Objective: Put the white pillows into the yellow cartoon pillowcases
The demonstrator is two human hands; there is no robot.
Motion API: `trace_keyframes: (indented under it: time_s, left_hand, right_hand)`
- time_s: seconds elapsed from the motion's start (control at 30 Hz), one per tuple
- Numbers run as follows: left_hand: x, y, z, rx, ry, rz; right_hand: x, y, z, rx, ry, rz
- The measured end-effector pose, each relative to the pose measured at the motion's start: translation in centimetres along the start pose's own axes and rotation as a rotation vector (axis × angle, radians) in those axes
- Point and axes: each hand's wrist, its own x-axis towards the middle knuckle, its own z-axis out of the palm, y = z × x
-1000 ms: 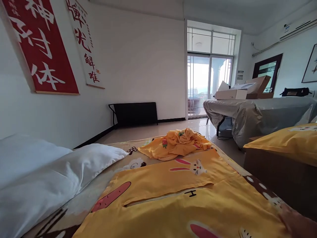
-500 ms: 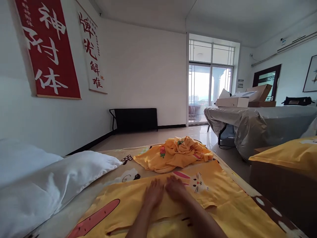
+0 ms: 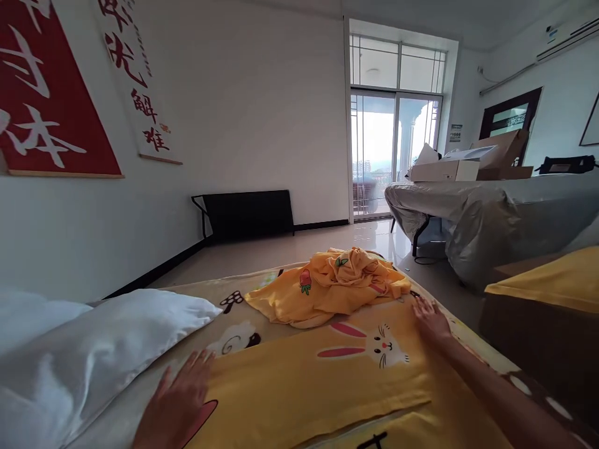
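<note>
A yellow cloth (image 3: 290, 386) with a rabbit print and part of a carrot print lies spread on the bed, one folded edge crossing its near part. My left hand (image 3: 180, 396) rests flat at its left end, fingers apart, partly covering the carrot. At the right end, my right hand (image 3: 431, 321) lies with fingers stretched near the far corner. Neither hand grips anything. Just beyond the rabbit sits a crumpled yellow-orange cloth (image 3: 327, 290) with a strawberry print.
White pillows (image 3: 116, 343) lie to the left on the patterned bed cover (image 3: 234, 280). At right, a yellow cloth (image 3: 556, 280) tops a dark box-like piece. A plastic-covered table (image 3: 491, 218) carries opened boxes (image 3: 444, 170). A black folded item (image 3: 248, 214) leans against the wall.
My hands have moved apart from the middle of the cloth, the left toward its left end and the right toward its right end. The cloth looks flatter, and the view has shifted slightly.
</note>
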Motion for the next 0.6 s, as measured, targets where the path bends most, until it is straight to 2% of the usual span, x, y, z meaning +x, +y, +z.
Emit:
trace_keyframes:
  time_s: [0.03, 0.1, 0.17, 0.23, 0.3, 0.37, 0.43, 0.5, 0.6]
  left_hand:
    - [0.7, 3.2, -1.5, -0.048, -0.026, -0.014]
    - [2.0, 9.8, -3.5, -0.245, -0.168, 0.037]
    - [2.5, 15.0, -4.1, -0.304, -0.239, 0.095]
    - [2.4, 17.8, -3.3, -0.339, -0.300, 0.148]
    - [1.9, 18.1, -2.0, -0.356, -0.317, 0.180]
    - [1.6, 16.9, -0.8, -0.356, -0.301, 0.175]
    - [1.5, 14.9, 0.1, -0.332, -0.276, 0.136]
    - [1.5, 12.3, 1.1, -0.282, -0.261, 0.079]
    - [0.8, 6.5, 2.6, -0.208, -0.293, 0.015]
  right_hand:
    - [-0.2, -3.4, -0.2, 0.019, 0.026, -0.042]
    - [-0.9, -10.8, 0.3, 0.084, 0.025, -0.168]
    - [-1.9, -17.6, 1.8, 0.157, -0.005, -0.286]
    - [-3.0, -22.3, 3.9, 0.212, -0.019, -0.345]
    - [-3.6, -24.5, 5.8, 0.251, -0.014, -0.367]
    - [-3.5, -24.4, 7.1, 0.295, -0.011, -0.398]
    - [-2.8, -22.5, 7.4, 0.328, -0.001, -0.440]
    - [-1.8, -18.7, 7.1, 0.320, -0.004, -0.488]
    - [-0.7, -10.4, 6.0, 0.251, -0.068, -0.499]
